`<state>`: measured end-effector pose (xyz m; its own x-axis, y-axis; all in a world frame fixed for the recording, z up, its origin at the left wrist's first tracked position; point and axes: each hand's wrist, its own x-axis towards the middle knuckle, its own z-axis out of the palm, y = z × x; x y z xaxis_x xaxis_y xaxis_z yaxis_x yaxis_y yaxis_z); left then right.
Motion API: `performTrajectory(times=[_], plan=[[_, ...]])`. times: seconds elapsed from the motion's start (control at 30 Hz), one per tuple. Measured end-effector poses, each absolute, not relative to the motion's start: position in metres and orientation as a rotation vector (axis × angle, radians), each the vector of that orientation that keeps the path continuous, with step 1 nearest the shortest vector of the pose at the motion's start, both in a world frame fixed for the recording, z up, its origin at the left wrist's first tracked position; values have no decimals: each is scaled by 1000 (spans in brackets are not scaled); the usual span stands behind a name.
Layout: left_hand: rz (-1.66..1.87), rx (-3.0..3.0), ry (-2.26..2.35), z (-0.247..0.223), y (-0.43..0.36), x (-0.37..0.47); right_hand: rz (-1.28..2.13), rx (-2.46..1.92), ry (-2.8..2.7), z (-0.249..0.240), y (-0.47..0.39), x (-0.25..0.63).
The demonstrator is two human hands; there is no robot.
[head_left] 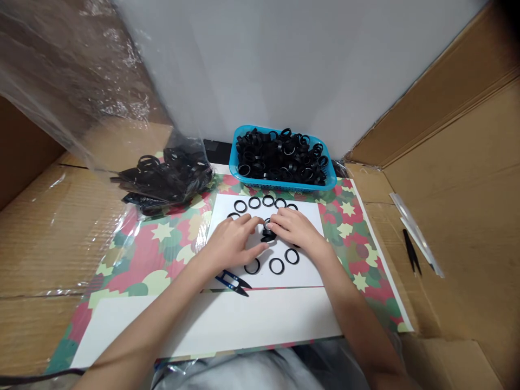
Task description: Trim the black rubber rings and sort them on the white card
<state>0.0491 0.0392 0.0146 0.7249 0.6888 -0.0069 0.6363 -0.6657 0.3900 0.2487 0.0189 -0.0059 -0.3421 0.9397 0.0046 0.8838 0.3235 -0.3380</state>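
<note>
Several black rings lie in a loose circle on a white sheet [227, 281], among them a ring [277, 266] at the near side and a ring [254, 202] at the far side. At the circle's middle is a small pile of black rings [268, 236]. My left hand [233, 241] rests on the left of it, thumb and index finger apart, the index tip at the pile's upper edge. From the right, my right hand [298, 230] pinches a black ring [267, 223] at the top of the pile. Both hands cover some rings of the circle.
Behind the sheet stands a blue basket [284, 187] heaped with black rings. Clear plastic with black pieces [166, 179] lies at the left. Thread snips [233, 283] lie near my left wrist. Black tweezers [411, 252] are at the right, beside cardboard walls [459, 179].
</note>
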Motion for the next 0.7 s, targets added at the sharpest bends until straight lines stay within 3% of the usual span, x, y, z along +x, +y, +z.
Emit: performTrajectory(times=[0.47, 0.7], plan=[[60, 2668, 1112, 3, 37, 67, 366, -1647, -1985, 5, 18, 271], [207, 2665, 960, -3, 40, 72, 375, -1655, -1972, 4, 19, 273]])
